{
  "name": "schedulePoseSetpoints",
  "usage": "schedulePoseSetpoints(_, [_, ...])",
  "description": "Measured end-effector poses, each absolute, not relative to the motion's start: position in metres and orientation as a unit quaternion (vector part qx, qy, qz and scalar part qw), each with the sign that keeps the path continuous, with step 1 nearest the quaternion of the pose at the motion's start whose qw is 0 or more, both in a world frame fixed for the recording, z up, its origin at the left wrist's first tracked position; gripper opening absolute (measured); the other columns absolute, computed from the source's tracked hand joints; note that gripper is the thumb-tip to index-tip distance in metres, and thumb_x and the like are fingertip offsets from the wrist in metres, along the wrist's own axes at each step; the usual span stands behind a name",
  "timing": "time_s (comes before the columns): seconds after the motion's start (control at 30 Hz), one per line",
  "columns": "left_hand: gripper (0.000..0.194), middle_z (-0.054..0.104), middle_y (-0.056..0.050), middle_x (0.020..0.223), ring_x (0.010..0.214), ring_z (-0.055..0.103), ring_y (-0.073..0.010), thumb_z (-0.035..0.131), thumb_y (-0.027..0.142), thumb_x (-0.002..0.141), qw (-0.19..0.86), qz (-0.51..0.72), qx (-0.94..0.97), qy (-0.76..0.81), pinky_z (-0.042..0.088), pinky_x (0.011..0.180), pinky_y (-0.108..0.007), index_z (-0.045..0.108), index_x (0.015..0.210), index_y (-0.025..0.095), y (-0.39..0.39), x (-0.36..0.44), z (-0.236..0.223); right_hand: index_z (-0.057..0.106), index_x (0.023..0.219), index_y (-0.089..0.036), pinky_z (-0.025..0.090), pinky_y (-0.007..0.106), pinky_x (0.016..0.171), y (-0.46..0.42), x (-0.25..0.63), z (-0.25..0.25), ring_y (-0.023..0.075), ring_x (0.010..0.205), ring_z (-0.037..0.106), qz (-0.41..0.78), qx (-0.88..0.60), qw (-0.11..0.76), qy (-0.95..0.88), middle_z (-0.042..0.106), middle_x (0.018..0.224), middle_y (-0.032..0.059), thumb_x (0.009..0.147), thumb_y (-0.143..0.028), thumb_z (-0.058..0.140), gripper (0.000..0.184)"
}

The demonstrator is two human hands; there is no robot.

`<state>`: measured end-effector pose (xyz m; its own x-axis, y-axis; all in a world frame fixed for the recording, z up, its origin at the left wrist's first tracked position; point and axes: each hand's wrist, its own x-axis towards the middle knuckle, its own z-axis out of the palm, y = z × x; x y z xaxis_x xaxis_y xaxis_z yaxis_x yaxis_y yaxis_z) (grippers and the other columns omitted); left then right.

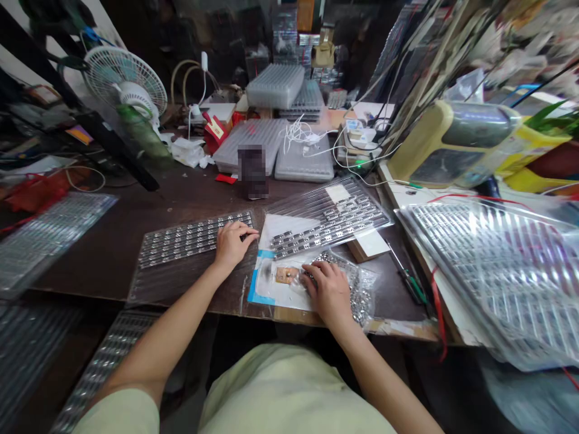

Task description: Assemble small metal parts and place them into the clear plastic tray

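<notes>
Head cam feed. L hand [232, 246] is at the R end of the left tray [183, 240] – thumb and index nearly together, a dark bit by the tips. Too small to ID, so can't tell if it's a grip or just a touch. Left tray has rows of small metal parts across its upper section; the lower strip looks clear plastic, w/ the wrist over part of it.

R hand [329, 289] is palm-down, fingers curled, tips near a brown piece [286, 275] on the white sheet [294, 296]. Palm hides whatever's under it – can't confirm a grasp. Clear bag [364, 295] of loose metal parts is just beside it, partly covered by hand and wrist.

Middle tray [330, 220] lies tilted btwn the hands, farther from me, part-filled; a pale patch on its upper area I can't make out. Small box [370, 244] sits at its near R edge, partly hidden. Green-handled screwdriver [414, 286] is R of that. Dark upright item [253, 172] behind is pixelated, unreadable. Far-left tray [49, 241] is blurred + cut off by the frame edge.
</notes>
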<state>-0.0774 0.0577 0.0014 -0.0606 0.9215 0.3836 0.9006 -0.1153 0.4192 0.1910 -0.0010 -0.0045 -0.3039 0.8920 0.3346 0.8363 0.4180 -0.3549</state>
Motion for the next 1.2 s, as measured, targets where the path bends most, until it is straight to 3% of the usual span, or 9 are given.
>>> schedulePoseSetpoints(0.17, [0.014, 0.071, -0.002, 0.091, 0.090, 0.057, -0.0233, 0.063, 0.037, 0.082, -0.002, 0.271, 0.680, 0.681, 0.036, 0.082, -0.037, 0.073, 0.084, 0.027, 0.054, -0.079, -0.003, 0.066, 0.109, -0.020, 0.040, 0.035, 0.077, 0.000, 0.212, -0.012, 0.0231, 0.091, 0.052, 0.032, -0.535, 0.235, -0.811, 0.064, 0.103, 0.0087, 0.089, -0.035, 0.057, 0.027])
schedulePoseSetpoints(0.5, [0.018, 0.069, -0.004, 0.092, 0.090, 0.056, -0.0228, 0.057, 0.031, 0.087, -0.025, 0.247, 0.721, 0.647, 0.035, 0.079, -0.038, 0.073, 0.091, 0.026, 0.054, -0.062, 0.009, 0.062, 0.082, -0.019, 0.038, 0.030, 0.072, 0.005, 0.211, -0.018, 0.0182, 0.077, 0.053, 0.036, -0.524, 0.287, -0.801, 0.062, 0.081, 0.0052, 0.093, -0.027, 0.050, 0.018])
schedulePoseSetpoints(0.77, [0.010, 0.071, -0.005, 0.082, 0.081, 0.062, -0.0234, 0.064, 0.028, 0.080, 0.053, 0.216, 0.748, 0.625, 0.039, 0.081, -0.039, 0.069, 0.074, 0.021, 0.077, -0.022, 0.024, 0.060, 0.092, -0.018, 0.041, 0.032, 0.072, 0.003, 0.212, -0.024, 0.0191, 0.078, 0.055, 0.048, -0.531, 0.333, -0.778, 0.063, 0.081, 0.0058, 0.095, -0.023, 0.042, 0.019])
schedulePoseSetpoints(0.87, [0.012, 0.071, -0.005, 0.084, 0.078, 0.064, -0.0205, 0.057, 0.026, 0.084, 0.117, 0.280, 0.707, 0.639, 0.045, 0.075, -0.034, 0.067, 0.087, 0.020, 0.065, -0.030, 0.027, 0.061, 0.101, -0.019, 0.043, 0.033, 0.077, 0.004, 0.212, -0.025, 0.0197, 0.084, 0.056, 0.063, -0.511, 0.355, -0.780, 0.065, 0.091, 0.0066, 0.095, -0.021, 0.042, 0.020])
schedulePoseSetpoints(0.97, [0.024, 0.069, -0.004, 0.088, 0.069, 0.065, -0.0149, 0.047, 0.027, 0.089, 0.270, 0.335, 0.663, 0.613, 0.049, 0.062, -0.026, 0.062, 0.106, 0.020, 0.039, -0.035, 0.027, 0.063, 0.100, -0.021, 0.044, 0.033, 0.078, 0.005, 0.213, -0.025, 0.0198, 0.086, 0.056, 0.076, -0.501, 0.360, -0.784, 0.065, 0.092, 0.0064, 0.094, -0.020, 0.044, 0.020])
schedulePoseSetpoints(1.03, [0.027, 0.068, -0.004, 0.087, 0.063, 0.064, -0.0122, 0.043, 0.027, 0.090, 0.351, 0.338, 0.647, 0.587, 0.050, 0.056, -0.023, 0.063, 0.108, 0.019, 0.020, -0.032, 0.025, 0.064, 0.099, -0.020, 0.044, 0.033, 0.078, 0.005, 0.213, -0.025, 0.0200, 0.086, 0.056, 0.082, -0.496, 0.356, -0.788, 0.065, 0.091, 0.0063, 0.093, -0.020, 0.045, 0.019])
schedulePoseSetpoints(1.2, [0.016, 0.069, -0.004, 0.095, 0.079, 0.065, -0.0154, 0.059, 0.023, 0.083, 0.309, 0.347, 0.671, 0.578, 0.052, 0.066, -0.024, 0.069, 0.095, 0.021, -0.009, -0.012, 0.009, 0.064, 0.098, -0.020, 0.045, 0.034, 0.078, 0.005, 0.212, -0.024, 0.0201, 0.085, 0.055, 0.094, -0.495, 0.357, -0.787, 0.065, 0.091, 0.0063, 0.094, -0.020, 0.044, 0.020])
